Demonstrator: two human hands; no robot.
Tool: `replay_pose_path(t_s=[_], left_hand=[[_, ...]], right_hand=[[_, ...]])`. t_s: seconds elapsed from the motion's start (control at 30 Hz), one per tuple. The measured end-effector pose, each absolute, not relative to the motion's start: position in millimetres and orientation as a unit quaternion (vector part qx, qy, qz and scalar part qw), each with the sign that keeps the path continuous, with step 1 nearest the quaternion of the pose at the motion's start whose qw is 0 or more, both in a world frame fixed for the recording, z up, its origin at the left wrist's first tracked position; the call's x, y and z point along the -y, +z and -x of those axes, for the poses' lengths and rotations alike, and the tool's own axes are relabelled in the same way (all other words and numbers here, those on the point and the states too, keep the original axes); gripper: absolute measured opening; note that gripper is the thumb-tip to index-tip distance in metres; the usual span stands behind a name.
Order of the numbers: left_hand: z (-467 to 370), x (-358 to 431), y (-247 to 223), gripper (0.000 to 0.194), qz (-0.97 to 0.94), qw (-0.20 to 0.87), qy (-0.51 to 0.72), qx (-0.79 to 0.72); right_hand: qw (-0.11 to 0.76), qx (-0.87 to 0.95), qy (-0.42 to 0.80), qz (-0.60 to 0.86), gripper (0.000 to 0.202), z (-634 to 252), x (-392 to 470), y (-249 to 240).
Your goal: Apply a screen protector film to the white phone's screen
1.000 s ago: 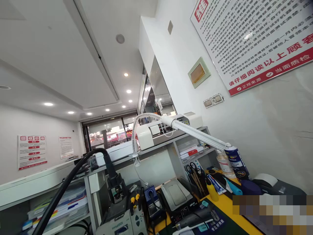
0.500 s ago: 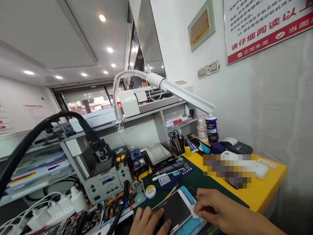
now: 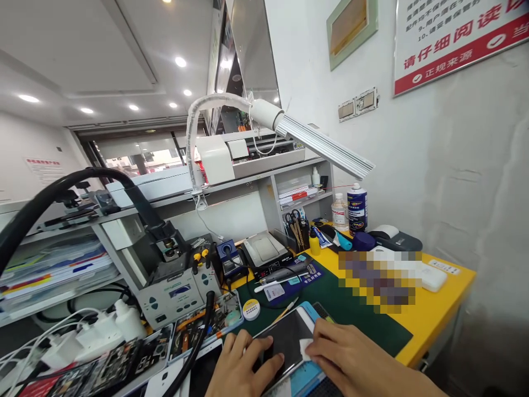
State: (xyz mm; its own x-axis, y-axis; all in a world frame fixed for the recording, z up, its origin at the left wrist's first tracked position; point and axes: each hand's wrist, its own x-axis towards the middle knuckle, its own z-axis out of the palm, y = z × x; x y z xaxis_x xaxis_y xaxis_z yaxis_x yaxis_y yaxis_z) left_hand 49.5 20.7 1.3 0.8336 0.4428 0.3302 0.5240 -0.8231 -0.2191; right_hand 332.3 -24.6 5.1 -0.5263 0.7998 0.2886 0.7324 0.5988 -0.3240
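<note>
A white-framed smartphone (image 3: 285,333) with a dark screen lies at a slant on a light-blue pad (image 3: 308,380). My left hand (image 3: 243,364) holds its left side, the thumb and forefinger pressed on the glass and the other fingers bent beside it. My right hand (image 3: 347,353) pinches a small folded white wipe (image 3: 305,348) against the right edge of the screen. The phone's lower left part is hidden under my left hand.
Left of my hands stand a parts tray (image 3: 206,331), a grey soldering station (image 3: 177,300) and a white power strip (image 3: 93,333). A round tin (image 3: 250,310) sits on the green mat (image 3: 351,309). Overhead hangs a lamp (image 3: 326,146). A spray can (image 3: 357,209) stands behind.
My right hand has moved the wipe left, from the phone's right end onto the screen's edge. My left hand still rests on the phone. The camera view has shifted slightly.
</note>
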Motion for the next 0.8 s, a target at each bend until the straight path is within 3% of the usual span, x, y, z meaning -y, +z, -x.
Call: replay_pose_path(t_s=[0.17,0.27,0.4,0.67,0.8], left_hand=[[-41,-41,-16,0.043,0.955,0.115,-0.163,0.222],[-40,-45,-26,0.054,0.955,0.073,-0.172,0.231],[-43,-38,-23,0.068,0.940,0.020,-0.164,0.297],[-44,-38,-13,0.071,0.947,-0.030,-0.147,0.284],[-48,-28,-2,0.062,0.932,-0.049,-0.169,0.318]], right_hand=[[0.185,0.894,-0.045,0.405,0.015,-309,19,-17],[0.195,0.900,-0.113,0.372,0.007,-291,16,-27],[0.180,0.905,-0.159,0.350,0.020,-271,16,-26],[0.210,0.886,-0.118,0.397,0.022,-281,17,-22],[0.226,0.862,-0.078,0.448,0.022,-300,22,-22]])
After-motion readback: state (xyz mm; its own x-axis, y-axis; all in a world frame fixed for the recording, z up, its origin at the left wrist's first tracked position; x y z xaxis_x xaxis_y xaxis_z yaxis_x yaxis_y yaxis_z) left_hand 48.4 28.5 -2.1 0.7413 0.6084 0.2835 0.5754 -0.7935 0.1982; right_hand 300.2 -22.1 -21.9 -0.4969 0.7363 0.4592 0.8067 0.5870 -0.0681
